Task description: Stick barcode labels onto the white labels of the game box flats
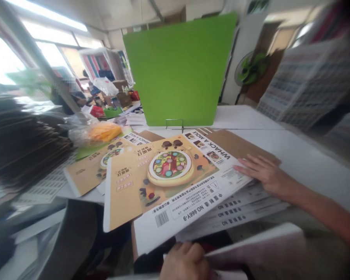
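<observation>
A printed cardboard box sheet (175, 161) with a pizza picture and "WHACK A MOLE" lettering lies flat on top of a stack. My right hand (259, 171) rests open on its right edge, fingers stretched out and spread. Under it, more printed sheets (233, 212) show their white edges. At the bottom of the view my left hand (185, 262) is closed. White cardboard (262, 249) extends to the right from beside the fist, and a small white edge pokes out on the left. The left fingertips are hidden.
A second pile of printed sheets (89, 167) lies to the left, near a plastic bag with orange contents (103, 132). Behind stands a green board (181, 74). Dark stacked cardboard (20, 144) rises at the left. A fan (251, 68) and white crates (306, 77) are at the right.
</observation>
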